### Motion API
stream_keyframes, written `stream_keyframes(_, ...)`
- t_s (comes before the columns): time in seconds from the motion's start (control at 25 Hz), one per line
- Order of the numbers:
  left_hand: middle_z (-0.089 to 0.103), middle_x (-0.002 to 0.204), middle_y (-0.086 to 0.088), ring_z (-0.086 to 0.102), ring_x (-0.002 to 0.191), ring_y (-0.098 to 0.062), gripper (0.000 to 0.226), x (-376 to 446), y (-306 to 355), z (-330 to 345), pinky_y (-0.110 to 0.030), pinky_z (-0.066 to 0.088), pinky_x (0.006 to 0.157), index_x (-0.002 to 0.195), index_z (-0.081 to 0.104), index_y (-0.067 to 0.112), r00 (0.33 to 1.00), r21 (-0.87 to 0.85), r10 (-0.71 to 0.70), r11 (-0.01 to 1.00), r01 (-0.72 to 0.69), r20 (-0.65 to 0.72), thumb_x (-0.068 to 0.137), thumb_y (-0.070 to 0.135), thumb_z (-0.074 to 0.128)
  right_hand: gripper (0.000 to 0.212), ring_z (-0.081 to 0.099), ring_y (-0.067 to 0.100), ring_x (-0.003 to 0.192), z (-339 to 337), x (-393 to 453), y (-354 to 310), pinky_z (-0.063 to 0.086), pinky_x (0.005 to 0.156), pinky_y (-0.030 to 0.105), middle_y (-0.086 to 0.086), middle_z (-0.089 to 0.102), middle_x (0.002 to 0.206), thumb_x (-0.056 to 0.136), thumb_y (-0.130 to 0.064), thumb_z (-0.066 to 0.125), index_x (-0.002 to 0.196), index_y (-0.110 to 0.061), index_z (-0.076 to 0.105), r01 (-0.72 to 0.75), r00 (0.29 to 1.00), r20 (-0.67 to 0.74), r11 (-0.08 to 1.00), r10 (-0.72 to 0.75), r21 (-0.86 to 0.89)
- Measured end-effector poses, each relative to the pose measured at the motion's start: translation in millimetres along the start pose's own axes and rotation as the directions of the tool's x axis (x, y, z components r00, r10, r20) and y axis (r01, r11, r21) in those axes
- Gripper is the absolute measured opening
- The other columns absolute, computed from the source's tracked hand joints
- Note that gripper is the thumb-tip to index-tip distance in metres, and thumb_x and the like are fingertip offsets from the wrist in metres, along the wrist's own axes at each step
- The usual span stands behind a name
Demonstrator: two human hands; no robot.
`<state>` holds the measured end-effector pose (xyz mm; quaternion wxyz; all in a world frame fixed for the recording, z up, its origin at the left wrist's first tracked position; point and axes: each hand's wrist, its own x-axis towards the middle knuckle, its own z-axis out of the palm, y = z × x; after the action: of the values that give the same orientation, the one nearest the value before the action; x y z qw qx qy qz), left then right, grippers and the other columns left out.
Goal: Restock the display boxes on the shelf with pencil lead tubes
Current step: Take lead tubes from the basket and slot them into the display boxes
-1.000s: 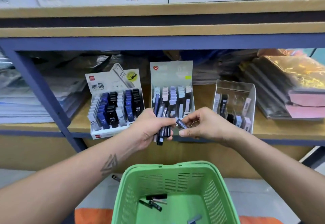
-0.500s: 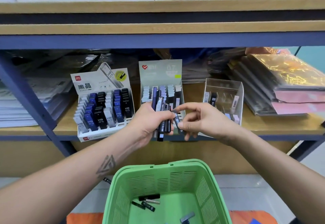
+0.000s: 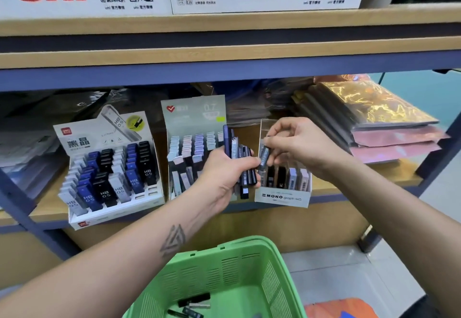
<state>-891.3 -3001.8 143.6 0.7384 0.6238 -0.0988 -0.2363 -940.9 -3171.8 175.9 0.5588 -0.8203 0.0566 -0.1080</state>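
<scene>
Head view: right hand pinches one lead tube, long axis near upright, just above the MONO box at 6 o'clock of it; right is the nearer hand. Left hand, at 9 o'clock, grips a bundle of tubes. Prob. next: lower tube into a free slot. Box sits at shelf front edge; green basket below w/ spare tubes.

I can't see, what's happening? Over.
Left hand holds tube bundle. Right hand pinches one tube above MONO box. Nothing blocking.
</scene>
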Motion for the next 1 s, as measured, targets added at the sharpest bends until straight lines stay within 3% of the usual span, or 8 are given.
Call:
stream_keyframes(0.2,0.064,0.069,-0.018,0.060,0.053,-0.023,0.010,5.3,1.3,6.7,-0.031,0.055,0.049,0.089,0.063,0.001,0.995,-0.214,-0.101,0.971,0.104,0.028,0.087,-0.008,0.067,0.027,0.073,0.026,0.082,-19.2,-1.2,6.9,0.059,0.072,0.025,0.027,0.073,0.093,0.095,0.001,0.062,0.122,-0.003,0.066,0.004,0.991,0.128,0.986,-0.026,0.169)
stream_keyframes(0.28,0.065,0.077,-0.023,0.059,0.055,-0.023,0.006,5.5,0.4,4.9,-0.030,0.055,0.050,0.084,0.067,-0.001,0.980,-0.270,-0.184,0.942,0.199,0.080,0.087,-0.006,0.067,0.022,0.072,0.025,0.082,-24.4,-2.2,10.3,0.059,0.072,0.025,0.024,0.074,0.091,0.093,-0.001,0.065,0.115,-0.001,0.069,0.039,0.991,0.118,0.985,-0.060,0.168)
stream_keyframes(0.4,0.067,0.087,-0.028,0.060,0.057,-0.022,0.015,6.3,-2.7,1.2,-0.030,0.056,0.051,0.075,0.073,-0.003,0.960,-0.277,-0.244,0.921,0.273,0.134,0.088,-0.002,0.067,0.016,0.068,0.022,0.070,-25.0,0.7,9.2,0.053,0.061,0.023,0.018,0.074,0.083,0.090,-0.010,0.073,0.100,0.002,0.073,0.067,0.993,0.089,0.994,-0.075,0.090)
stream_keyframes(0.52,0.068,0.088,-0.027,0.059,0.058,-0.020,0.011,5.8,-3.5,0.8,-0.028,0.056,0.049,0.089,0.069,-0.006,0.947,-0.301,-0.272,0.901,0.312,0.169,0.093,0.003,0.062,0.018,0.062,0.019,0.062,-23.1,3.3,9.3,0.047,0.054,0.021,0.014,0.072,0.077,0.089,-0.012,0.074,0.096,0.005,0.073,0.034,0.998,0.050,0.997,-0.037,0.073)
stream_keyframes(0.64,0.068,0.084,-0.023,0.059,0.057,-0.018,0.013,4.2,-3.4,1.5,-0.026,0.055,0.048,0.098,0.066,-0.005,0.927,-0.313,-0.307,0.878,0.363,0.214,0.094,0.005,0.060,0.014,0.060,0.017,0.061,-23.4,3.2,11.8,0.047,0.055,0.021,0.013,0.071,0.077,0.090,-0.008,0.073,0.096,0.004,0.073,0.012,0.998,0.058,0.996,-0.017,0.087)
stream_keyframes(0.8,0.068,0.085,-0.023,0.061,0.059,-0.021,0.003,4.8,0.1,5.0,-0.028,0.056,0.051,0.086,0.068,0.000,0.950,-0.274,-0.246,0.916,0.293,0.193,0.088,-0.001,0.066,0.014,0.063,0.017,0.063,-32.1,2.7,10.9,0.050,0.057,0.022,0.015,0.071,0.079,0.090,-0.003,0.071,0.102,0.004,0.072,-0.010,0.998,0.057,0.989,0.002,0.145)
stream_keyframes(1.0,0.064,0.078,-0.021,0.062,0.059,-0.024,0.015,8.8,-2.0,10.1,-0.034,0.057,0.055,0.088,0.064,0.001,0.996,-0.136,-0.072,0.988,0.079,0.057,0.081,-0.010,0.072,0.016,0.069,0.016,0.070,-28.0,3.4,5.5,0.057,0.066,0.022,0.008,0.075,0.078,0.089,-0.005,0.074,0.104,-0.002,0.075,0.029,1.000,-0.005,0.995,-0.028,0.096)
